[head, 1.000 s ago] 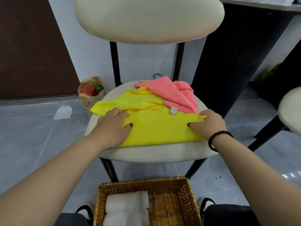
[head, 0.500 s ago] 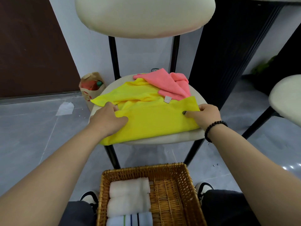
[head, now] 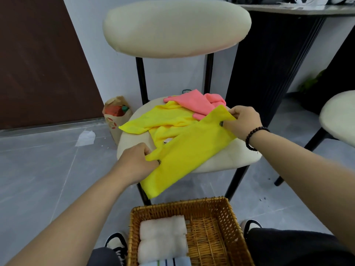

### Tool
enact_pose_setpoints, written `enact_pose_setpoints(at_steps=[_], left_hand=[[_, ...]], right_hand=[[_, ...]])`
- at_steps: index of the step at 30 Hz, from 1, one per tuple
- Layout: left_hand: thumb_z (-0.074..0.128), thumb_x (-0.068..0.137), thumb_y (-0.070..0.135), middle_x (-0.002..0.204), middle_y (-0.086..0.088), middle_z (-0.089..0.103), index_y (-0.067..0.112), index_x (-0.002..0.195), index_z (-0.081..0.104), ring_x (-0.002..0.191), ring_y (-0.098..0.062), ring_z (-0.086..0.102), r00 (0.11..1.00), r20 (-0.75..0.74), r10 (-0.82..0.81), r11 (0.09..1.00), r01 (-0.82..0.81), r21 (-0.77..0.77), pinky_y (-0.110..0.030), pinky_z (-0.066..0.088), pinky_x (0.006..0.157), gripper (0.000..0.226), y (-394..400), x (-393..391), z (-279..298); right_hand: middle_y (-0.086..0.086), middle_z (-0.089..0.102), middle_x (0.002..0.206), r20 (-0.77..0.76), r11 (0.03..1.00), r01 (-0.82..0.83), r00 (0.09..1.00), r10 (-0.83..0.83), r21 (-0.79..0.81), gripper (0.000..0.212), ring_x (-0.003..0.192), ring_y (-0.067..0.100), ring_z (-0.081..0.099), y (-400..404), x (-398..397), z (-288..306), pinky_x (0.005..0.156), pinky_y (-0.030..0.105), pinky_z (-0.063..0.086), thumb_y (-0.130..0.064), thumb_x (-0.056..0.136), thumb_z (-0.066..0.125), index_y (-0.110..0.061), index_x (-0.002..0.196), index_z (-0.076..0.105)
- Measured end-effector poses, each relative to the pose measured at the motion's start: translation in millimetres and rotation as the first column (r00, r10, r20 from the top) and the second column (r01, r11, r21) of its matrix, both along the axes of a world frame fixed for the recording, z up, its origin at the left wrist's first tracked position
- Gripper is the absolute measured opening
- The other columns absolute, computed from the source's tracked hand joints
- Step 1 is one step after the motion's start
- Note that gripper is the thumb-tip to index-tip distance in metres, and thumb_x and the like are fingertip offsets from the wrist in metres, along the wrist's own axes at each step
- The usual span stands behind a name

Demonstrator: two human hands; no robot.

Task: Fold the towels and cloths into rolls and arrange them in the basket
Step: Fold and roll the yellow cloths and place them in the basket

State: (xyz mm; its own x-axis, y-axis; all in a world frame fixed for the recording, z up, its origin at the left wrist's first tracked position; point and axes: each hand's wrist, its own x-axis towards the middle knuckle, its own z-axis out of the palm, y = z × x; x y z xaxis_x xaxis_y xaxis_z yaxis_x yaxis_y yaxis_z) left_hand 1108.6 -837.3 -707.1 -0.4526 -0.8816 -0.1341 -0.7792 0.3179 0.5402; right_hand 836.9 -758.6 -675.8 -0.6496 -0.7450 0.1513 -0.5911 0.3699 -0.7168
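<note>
Since half a second ago, both hands have lifted the yellow cloth [head: 189, 152] and swung it: it is no longer flat and square on the chair seat [head: 230, 160]. Head view: the left hand [head: 137, 162] pinches its near end, the right hand [head: 243, 121] pinches its far end. Its long axis runs diagonally, near-left to far-right, the near end hanging over the seat's front edge above the wicker basket [head: 233, 223]. Folding seems under way; next it likely needs laying flat, then rolling. A second yellow cloth [head: 159, 120] and a pink cloth [head: 194, 102] wait behind.
</note>
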Motion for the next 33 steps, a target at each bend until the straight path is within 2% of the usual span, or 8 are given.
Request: enact_pose_setpoints(at_steps=[5, 8, 12, 16, 23, 28, 30, 33], left_hand=[[0.066, 0.088, 0.039, 0.094, -0.004, 0.059, 0.015, 0.099, 0.053, 0.086, -0.021, 0.058, 0.993, -0.026, -0.115, 0.982, 0.118, 0.149, -0.035, 0.044, 0.065, 0.029, -0.8, -8.5, -5.6], [0.066, 0.088, 0.039, 0.101, -0.009, 0.062, 0.017, 0.098, 0.053, 0.093, -0.025, 0.061, 0.99, -0.109, -0.094, 0.963, 0.119, 0.243, -0.045, 0.05, 0.08, 0.028, -2.4, -17.9, -9.1], [0.061, 0.093, 0.035, 0.1, -0.014, 0.062, 0.006, 0.098, 0.052, 0.087, -0.029, 0.063, 0.974, -0.223, -0.037, 0.9, 0.129, 0.417, -0.041, 0.053, 0.075, 0.031, -4.9, -27.6, -6.2], [0.058, 0.096, 0.027, 0.114, -0.015, 0.066, 0.006, 0.114, 0.055, 0.099, -0.033, 0.066, 0.941, -0.333, 0.061, 0.801, 0.153, 0.579, -0.046, 0.058, 0.079, 0.028, -5.8, -32.2, -3.3], [0.057, 0.097, 0.027, 0.117, -0.016, 0.066, 0.009, 0.122, 0.057, 0.098, -0.033, 0.068, 0.929, -0.365, 0.062, 0.773, 0.186, 0.606, -0.043, 0.059, 0.08, 0.031, -5.5, -44.3, -11.1], [0.051, 0.099, 0.026, 0.112, -0.02, 0.068, 0.012, 0.128, 0.051, 0.08, -0.028, 0.069, 0.945, -0.328, 0.013, 0.76, 0.204, 0.617, -0.036, 0.059, 0.078, 0.032, -1.3, -51.0, -5.0], [0.048, 0.101, 0.025, 0.109, -0.021, 0.069, 0.01, 0.13, 0.05, 0.071, -0.022, 0.066, 0.946, -0.323, 0.022, 0.755, 0.196, 0.626, -0.028, 0.057, 0.069, 0.032, 0.9, -51.2, -2.3], [0.047, 0.101, 0.022, 0.111, -0.025, 0.066, 0.007, 0.129, 0.05, 0.077, -0.028, 0.066, 0.942, -0.328, 0.067, 0.766, 0.162, 0.622, -0.027, 0.057, 0.061, 0.032, 4.6, -51.5, -1.1]], right_hand=[[0.005, 0.062, 0.092, -0.209, 0.99, -0.017, 0.977, 0.047, 0.143, 0.014, 0.083, 0.019, 0.054, -64.0, -12.8, 22.2, 0.068, 0.027, 0.044, -0.012, 0.081, 0.068, -0.011, 0.095, 0.069], [0.008, 0.064, 0.107, -0.315, 0.976, -0.052, 0.942, 0.118, 0.21, 0.026, 0.097, 0.025, 0.059, -104.3, -15.0, 32.1, 0.077, 0.032, 0.051, -0.016, 0.08, 0.073, -0.011, 0.105, 0.068], [0.009, 0.063, 0.116, -0.405, 0.947, -0.118, 0.883, 0.237, 0.298, 0.03, 0.106, 0.029, 0.058, -148.7, -7.4, 37.9, 0.088, 0.041, 0.052, -0.017, 0.081, 0.073, -0.011, 0.11, 0.066], [0.007, 0.062, 0.118, -0.476, 0.927, -0.137, 0.827, 0.301, 0.348, 0.029, 0.108, 0.029, 0.057, -180.4, 4.4, 34.3, 0.083, 0.04, 0.052, -0.014, 0.084, 0.068, -0.016, 0.112, 0.062], [0.008, 0.059, 0.122, -0.561, 0.882, -0.13, 0.728, 0.395, 0.453, 0.036, 0.11, 0.03, 0.056, -198.2, 15.6, 6.4, 0.085, 0.038, 0.046, -0.017, 0.086, 0.066, -0.016, 0.12, 0.055], [0.011, 0.04, 0.137, -0.484, 0.914, -0.207, 0.796, 0.364, 0.348, 0.069, 0.124, 0.031, 0.044, -173.1, 14.4, -4.0, 0.099, 0.041, 0.04, -0.023, 0.078, 0.076, -0.009, 0.136, 0.04], [0.011, 0.037, 0.14, -0.444, 0.926, -0.227, 0.826, 0.347, 0.301, 0.068, 0.127, 0.03, 0.04, -153.8, 16.2, 1.1, 0.103, 0.04, 0.037, -0.026, 0.081, 0.073, -0.01, 0.138, 0.04], [0.008, 0.039, 0.139, -0.395, 0.953, -0.215, 0.873, 0.286, 0.214, 0.055, 0.128, 0.026, 0.041, -107.9, 22.8, 10.8, 0.103, 0.034, 0.034, -0.025, 0.086, 0.067, -0.012, 0.135, 0.044]])
